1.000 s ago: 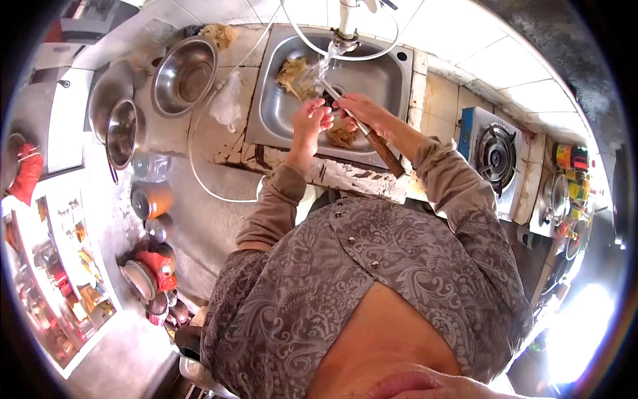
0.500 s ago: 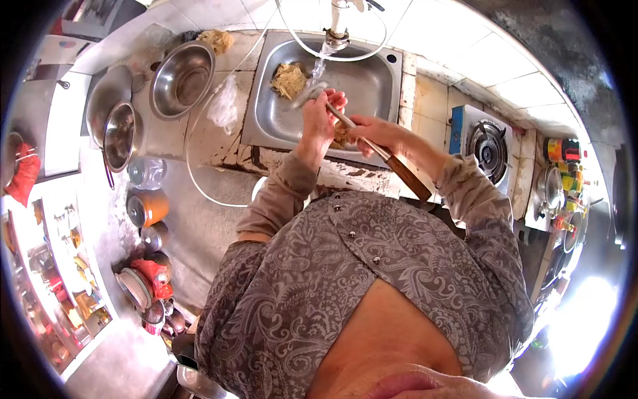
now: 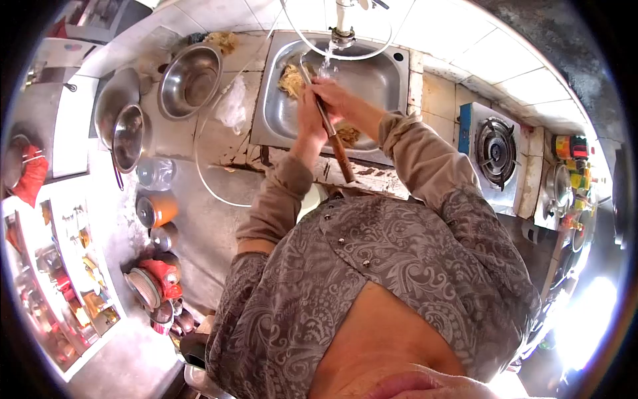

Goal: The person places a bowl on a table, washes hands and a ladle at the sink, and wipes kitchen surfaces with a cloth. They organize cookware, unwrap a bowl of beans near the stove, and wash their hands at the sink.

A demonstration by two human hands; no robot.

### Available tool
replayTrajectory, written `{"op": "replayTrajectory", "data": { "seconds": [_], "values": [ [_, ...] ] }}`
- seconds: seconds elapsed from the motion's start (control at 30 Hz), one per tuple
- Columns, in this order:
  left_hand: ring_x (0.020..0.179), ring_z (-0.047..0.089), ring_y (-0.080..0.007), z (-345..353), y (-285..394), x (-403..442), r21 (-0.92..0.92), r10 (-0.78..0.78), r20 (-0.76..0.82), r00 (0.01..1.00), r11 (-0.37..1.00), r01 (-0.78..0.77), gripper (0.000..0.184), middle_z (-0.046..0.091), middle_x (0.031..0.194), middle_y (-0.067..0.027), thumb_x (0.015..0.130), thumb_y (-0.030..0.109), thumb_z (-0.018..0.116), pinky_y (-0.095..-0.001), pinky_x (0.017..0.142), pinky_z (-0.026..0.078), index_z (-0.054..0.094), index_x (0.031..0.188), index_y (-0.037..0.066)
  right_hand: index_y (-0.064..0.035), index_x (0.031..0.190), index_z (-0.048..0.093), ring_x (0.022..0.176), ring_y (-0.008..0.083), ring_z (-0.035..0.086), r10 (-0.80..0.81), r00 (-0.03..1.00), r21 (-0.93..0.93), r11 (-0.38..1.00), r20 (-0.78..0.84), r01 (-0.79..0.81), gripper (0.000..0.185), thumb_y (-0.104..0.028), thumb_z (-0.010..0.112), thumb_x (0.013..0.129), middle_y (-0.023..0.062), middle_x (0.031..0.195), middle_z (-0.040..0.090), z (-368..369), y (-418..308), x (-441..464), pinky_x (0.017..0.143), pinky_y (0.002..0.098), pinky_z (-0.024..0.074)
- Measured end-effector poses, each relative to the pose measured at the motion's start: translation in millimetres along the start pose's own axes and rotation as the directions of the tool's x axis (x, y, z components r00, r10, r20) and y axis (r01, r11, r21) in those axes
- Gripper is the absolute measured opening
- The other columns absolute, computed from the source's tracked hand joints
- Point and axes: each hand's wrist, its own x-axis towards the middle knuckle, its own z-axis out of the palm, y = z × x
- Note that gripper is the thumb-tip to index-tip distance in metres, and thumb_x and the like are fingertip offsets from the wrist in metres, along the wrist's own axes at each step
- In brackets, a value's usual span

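Observation:
A long-handled metal ladle (image 3: 327, 123) with a brown wooden handle slants over the sink (image 3: 382, 100), its head at the far end seen edge-on. My left hand (image 3: 310, 120) is closed against the shaft from the left. From the right, my right hand (image 3: 337, 100) wraps the shaft nearer the head; some fingers of both hands are hidden. Water (image 3: 326, 65) runs from the faucet (image 3: 343, 34) just beyond my hands. A tan fibrous clump (image 3: 290, 81) lies in the sink's left side. Another brownish clump (image 3: 349, 136) sits near the front rim.
Left of the sink stand a steel basin (image 3: 191, 81), a crumpled plastic bag (image 3: 232, 105) and a metal bowl (image 3: 129, 136). A white hose (image 3: 199, 156) loops over the counter edge. A gas stove (image 3: 497, 147) stands at the right, with jars and bottles (image 3: 573, 147) beyond.
The ladle has turned steeper, its handle end swinging left. My right hand has moved from the lower shaft up toward the head, beside my left hand. The view has shifted slightly.

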Motion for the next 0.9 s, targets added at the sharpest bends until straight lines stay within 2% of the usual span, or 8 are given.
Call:
{"op": "replayTrajectory", "data": {
  "seconds": [0.03,0.17,0.27,0.43,0.6,0.7,0.8,0.9],
  "values": [
    [0.06,0.053,-0.0114,19,3,-18,0.192,0.002,-0.304,0.953,0.98,0.059,0.036,0.056,0.075,-0.0009,0.097,0.045,0.041,-0.0278,0.047,0.042,0.052,0.091,0.011,-0.0033,0.087,0.055,0.055,0.0182,0.053,-0.002,1.0,0.056,0.998,-0.014,0.003,0.015,-0.017,0.058,0.09,0.0061,0.067,0.054,4,6,4,0.047,0.0283,0.0449],
    [0.041,0.046,-0.0137,-29,-11,-18,0.376,-0.131,-0.039,0.991,0.917,0.135,0.038,0.051,0.059,-0.0018,0.095,0.047,0.045,-0.0284,0.038,0.036,0.046,0.096,0.008,-0.0004,0.095,0.055,0.063,0.0134,0.052,-0.156,0.986,0.071,0.986,0.06,0.152,0.015,-0.015,0.056,0.091,0.0057,0.072,0.055,11,8,-6,0.054,0.023,0.0434],
    [0.042,0.045,-0.0118,-14,-16,-46,0.524,-0.071,-0.124,0.99,0.842,0.126,0.035,0.05,0.061,-0.0022,0.095,0.044,0.046,-0.0268,0.038,0.037,0.045,0.096,0.009,0.001,0.094,0.055,0.059,0.0112,0.05,-0.092,0.992,0.117,0.99,0.081,0.083,0.017,-0.016,0.056,0.092,0.0059,0.07,0.054,14,-10,2,0.05,0.0205,0.0404],
    [0.041,0.043,-0.0115,10,-16,-77,0.369,-0.145,-0.047,0.988,0.917,0.152,0.035,0.047,0.063,-0.0037,0.096,0.043,0.044,-0.0265,0.035,0.037,0.042,0.096,0.008,0.0024,0.088,0.054,0.053,0.0129,0.049,-0.045,0.996,0.109,0.993,0.081,0.036,0.02,-0.017,0.054,0.093,0.0072,0.064,0.055,3,-19,18,0.047,0.0243,0.0416],
    [0.04,0.042,-0.0107,4,5,-43,0.323,-0.329,-0.012,0.944,0.892,0.315,0.037,0.048,0.061,-0.0029,0.097,0.043,0.04,-0.0258,0.035,0.036,0.047,0.086,0.008,-0.0007,0.087,0.058,0.055,0.0172,0.056,-0.395,0.902,-0.24,0.871,0.174,0.428,0.036,-0.036,0.049,0.094,0.0076,0.067,0.058,-22,18,-13,0.05,0.0324,0.0468],
    [0.042,0.044,-0.0104,-27,-4,12,0.48,-0.328,-0.004,0.945,0.828,0.289,0.035,0.049,0.061,-0.0021,0.097,0.039,0.042,-0.0254,0.036,0.037,0.05,0.085,0.007,-0.007,0.077,0.059,0.055,0.0152,0.056,0.19,0.971,-0.101,0.974,-0.143,-0.205,0.039,-0.042,0.048,0.091,0.0045,0.06,0.053,-28,21,-18,0.045,0.0313,0.0411],
    [0.043,0.045,-0.0099,-28,4,27,0.566,-0.375,-0.026,0.927,0.758,0.323,0.034,0.05,0.061,-0.0022,0.095,0.037,0.046,-0.025,0.037,0.038,0.053,0.089,0.004,-0.0085,0.079,0.058,0.059,0.0153,0.057,0.144,0.975,0.085,0.988,-0.168,-0.131,0.037,-0.041,0.045,0.091,0.0053,0.063,0.056,-42,34,-37,0.049,0.0343,0.0427],
    [0.042,0.045,-0.0094,-39,-11,25,0.646,-0.368,0.11,0.923,0.733,0.215,0.034,0.051,0.063,-0.003,0.093,0.036,0.05,-0.0245,0.038,0.038,0.054,0.091,0.002,-0.0083,0.086,0.061,0.068,0.0181,0.06,-0.186,0.854,-0.426,0.903,-0.486,-0.046,0.036,-0.04,0.045,0.091,0.0046,0.071,0.06,-71,59,-38,0.062,0.039,0.048]
  ]
}}
